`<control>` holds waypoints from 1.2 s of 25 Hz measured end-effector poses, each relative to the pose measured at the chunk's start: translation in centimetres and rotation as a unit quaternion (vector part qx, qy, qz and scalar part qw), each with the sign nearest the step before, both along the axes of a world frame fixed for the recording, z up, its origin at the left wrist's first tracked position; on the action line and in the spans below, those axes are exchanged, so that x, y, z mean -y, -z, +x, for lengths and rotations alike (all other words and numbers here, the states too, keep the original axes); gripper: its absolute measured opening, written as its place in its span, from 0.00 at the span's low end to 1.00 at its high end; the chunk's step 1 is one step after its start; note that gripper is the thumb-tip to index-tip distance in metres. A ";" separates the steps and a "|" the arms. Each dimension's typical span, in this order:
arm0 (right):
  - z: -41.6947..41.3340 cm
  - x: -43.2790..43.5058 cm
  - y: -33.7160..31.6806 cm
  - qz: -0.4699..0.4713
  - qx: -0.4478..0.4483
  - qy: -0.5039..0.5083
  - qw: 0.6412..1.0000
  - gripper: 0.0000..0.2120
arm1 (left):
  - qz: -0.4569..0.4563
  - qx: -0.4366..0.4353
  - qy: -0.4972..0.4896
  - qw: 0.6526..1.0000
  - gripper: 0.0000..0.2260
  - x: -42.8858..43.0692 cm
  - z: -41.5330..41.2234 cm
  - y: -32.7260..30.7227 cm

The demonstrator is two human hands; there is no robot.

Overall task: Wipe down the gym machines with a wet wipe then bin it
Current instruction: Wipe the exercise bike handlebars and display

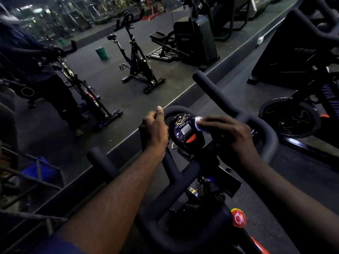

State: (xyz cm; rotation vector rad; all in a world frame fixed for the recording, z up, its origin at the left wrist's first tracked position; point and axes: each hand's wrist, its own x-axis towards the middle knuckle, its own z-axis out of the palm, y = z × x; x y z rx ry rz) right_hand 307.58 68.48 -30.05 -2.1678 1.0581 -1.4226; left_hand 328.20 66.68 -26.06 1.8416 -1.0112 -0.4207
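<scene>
Left hand [154, 129] wrapped tight round the front loop of the handlebar [216, 94], thumb on top, just left of the console [185, 129]; right hand [233, 136] has its fingers bent over a bunched white wet wipe [199, 123], holding it against the console's right edge; only a little of the wipe peeks out past the fingertips; the small grey screen and the orange button below it sit uncovered between the two hands; both forearms reach in from the bottom of the view; down low on the right, a red and yellow knob [238, 219] shows on the bike's frame; now the containers: a green bin [101, 53] stands upright on the dark floor well beyond, near a black spin bike [135, 59]; what it holds cannot be made out from here; at the left edge, something blue [36, 169] sits behind a metal frame; too dim to tell whether it is a tub or what is in it.
</scene>
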 end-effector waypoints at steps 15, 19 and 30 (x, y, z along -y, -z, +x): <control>1.6 -2.5 -0.9 -0.091 -0.110 -0.048 0.989 0.11 | 0.006 -0.010 -0.002 1.000 0.19 0.1 -0.3 0.0; 4.2 -1.2 -2.5 -0.109 -0.098 -0.066 0.987 0.12 | -0.014 -0.034 0.006 0.999 0.19 0.3 0.3 0.1; 1.1 -3.9 2.0 -0.105 -0.133 -0.072 0.983 0.15 | -0.022 -0.043 0.002 0.999 0.21 -0.4 -0.4 -0.1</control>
